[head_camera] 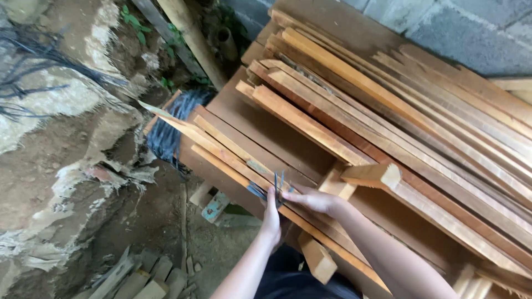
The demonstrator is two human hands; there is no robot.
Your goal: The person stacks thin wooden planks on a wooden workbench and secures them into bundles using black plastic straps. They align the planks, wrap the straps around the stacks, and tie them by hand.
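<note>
A small bunch of thin dark blue-grey strips sits at the near edge of the stacked long reddish-brown wooden slats, pinched between both hands. The left hand is closed around the strips from the left, fingers upright against them. The right hand grips them from the right, fingers curled. A dark coil of thin strands lies beyond the slats, above the dirt ground.

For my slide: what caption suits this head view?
Both hands grip thin dark strands over stacked wooden slats.
</note>
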